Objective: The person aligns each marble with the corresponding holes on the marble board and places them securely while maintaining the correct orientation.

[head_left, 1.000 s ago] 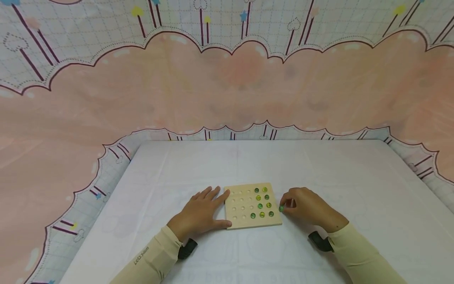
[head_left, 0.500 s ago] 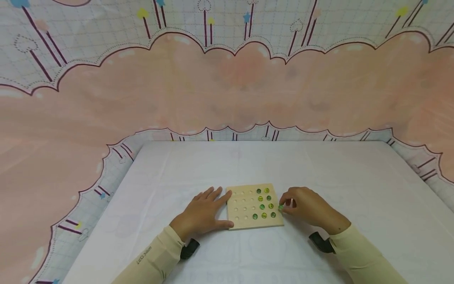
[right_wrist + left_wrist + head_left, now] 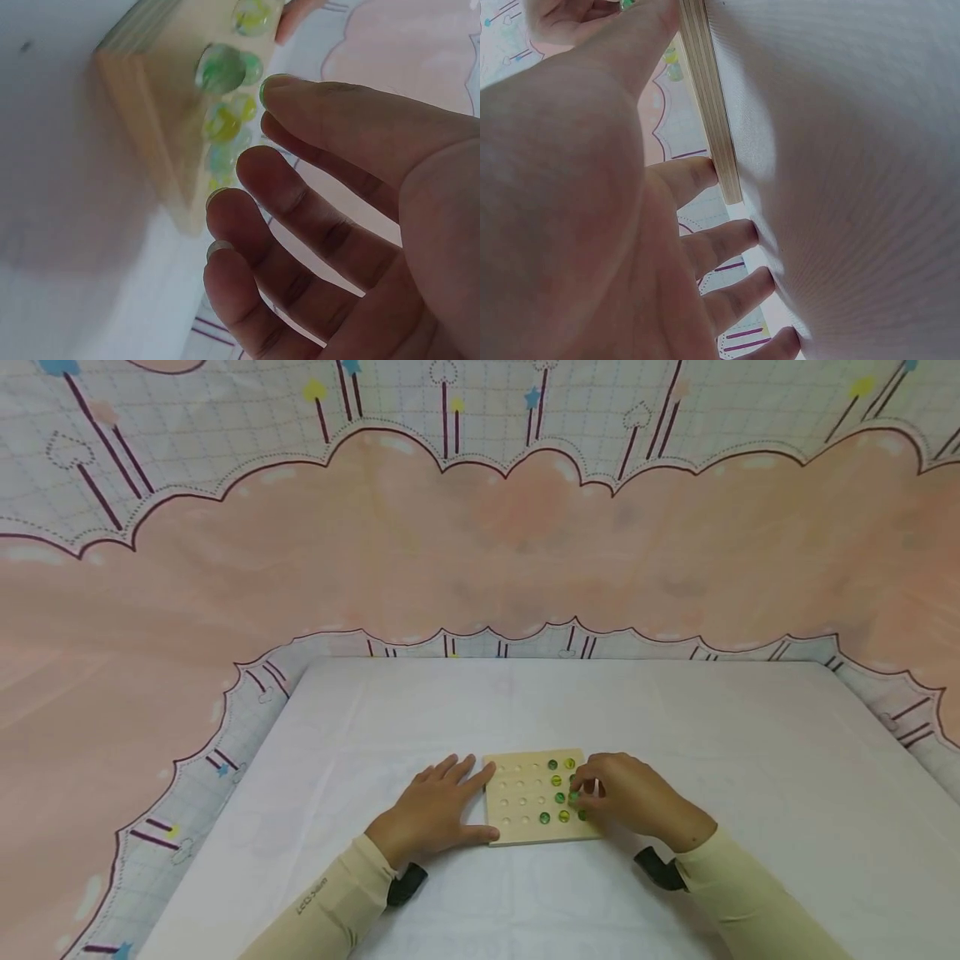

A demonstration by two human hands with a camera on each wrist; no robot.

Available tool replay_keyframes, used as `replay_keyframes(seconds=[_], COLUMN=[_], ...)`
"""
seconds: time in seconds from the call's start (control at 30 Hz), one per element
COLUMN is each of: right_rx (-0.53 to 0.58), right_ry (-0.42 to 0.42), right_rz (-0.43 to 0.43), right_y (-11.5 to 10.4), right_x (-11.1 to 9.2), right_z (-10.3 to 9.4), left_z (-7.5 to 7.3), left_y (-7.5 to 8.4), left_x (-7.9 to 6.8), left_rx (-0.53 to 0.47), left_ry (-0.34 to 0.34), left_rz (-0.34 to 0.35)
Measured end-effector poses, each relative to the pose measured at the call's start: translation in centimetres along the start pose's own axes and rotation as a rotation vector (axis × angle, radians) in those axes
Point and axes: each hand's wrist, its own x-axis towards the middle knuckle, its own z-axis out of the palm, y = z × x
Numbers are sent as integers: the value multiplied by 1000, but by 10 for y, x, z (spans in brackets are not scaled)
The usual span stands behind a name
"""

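Note:
A square wooden board point(image 3: 525, 832) with rows of shallow round pits lies on the table. Green and yellow-green glass marbles, such as the marble point(image 3: 564, 817) in the near row, sit in its right-hand pits. My left hand point(image 3: 427, 817) is spread flat at the board's left side, thumb and index finger touching its edge point(image 3: 711, 105). My right hand point(image 3: 637, 800) pinches a green marble point(image 3: 573, 797) between thumb and index finger, low over the board's right columns. In the right wrist view that marble is mostly hidden behind the thumb point(image 3: 300, 97), and seated marbles point(image 3: 221, 69) show beyond.
A white cloth point(image 3: 420, 710) covers the table around the board. Behind and at the sides hangs a peach and white patterned curtain point(image 3: 450, 543). Each wrist wears a black camera, such as the right wrist camera point(image 3: 660, 868).
My right hand has moved left with the green marble, from beside the board's right edge to over its right columns. The left hand stays at the board's left edge; the view has shifted slightly.

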Motion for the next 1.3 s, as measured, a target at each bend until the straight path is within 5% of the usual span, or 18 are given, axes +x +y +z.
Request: replay_keyframes(seconds=[1.3], right_rx=[-80], right_ry=[-22], right_rz=[-106], right_y=[-25], right_x=[26], right_z=[16], left_z=[-3], left_y=[-1], left_x=[3], left_rx=[22], left_ry=[-22], left_rz=[-8])
